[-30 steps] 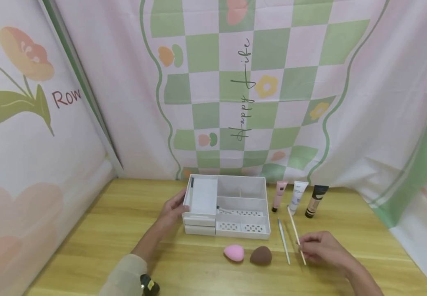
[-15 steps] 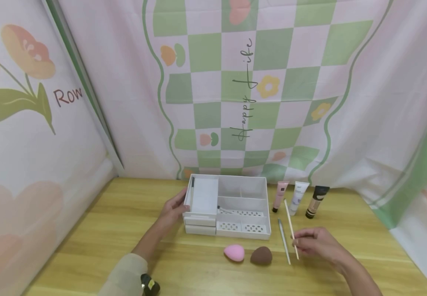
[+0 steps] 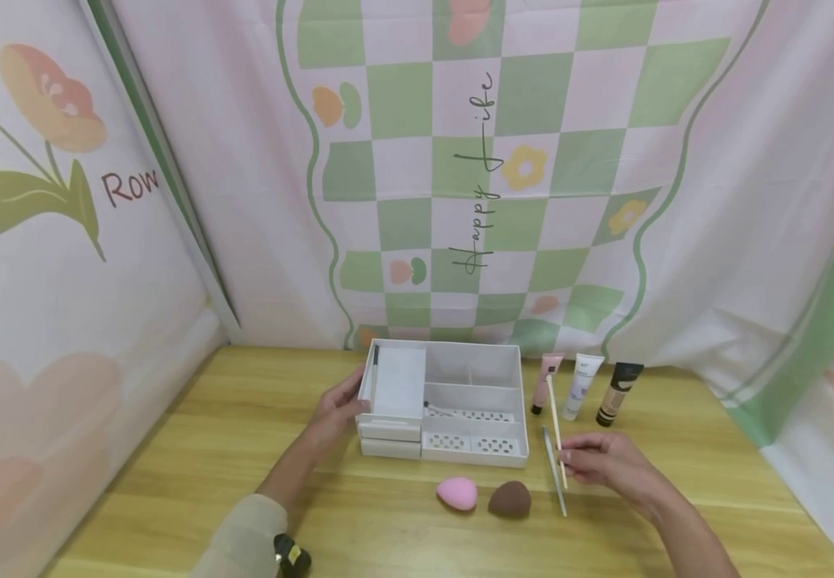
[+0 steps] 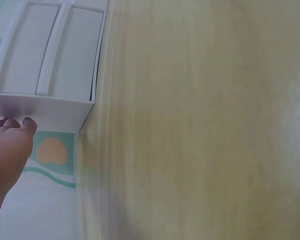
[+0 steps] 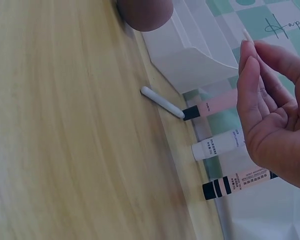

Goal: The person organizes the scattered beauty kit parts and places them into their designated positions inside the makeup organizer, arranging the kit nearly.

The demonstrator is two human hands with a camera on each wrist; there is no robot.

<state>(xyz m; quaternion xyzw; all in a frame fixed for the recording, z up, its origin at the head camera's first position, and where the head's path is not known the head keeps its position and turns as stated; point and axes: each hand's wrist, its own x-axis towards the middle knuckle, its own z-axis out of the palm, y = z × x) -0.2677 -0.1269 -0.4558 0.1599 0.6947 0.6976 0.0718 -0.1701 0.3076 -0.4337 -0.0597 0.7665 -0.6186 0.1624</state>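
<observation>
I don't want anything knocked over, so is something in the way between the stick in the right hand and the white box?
Yes: another stick lies on the table between the held stick and the white box. The box's right wall also stands between them.

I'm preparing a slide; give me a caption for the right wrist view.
A right hand pinches a thin pale stick above a light wooden tabletop, near pink, white and beige squeeze tubes.
</observation>
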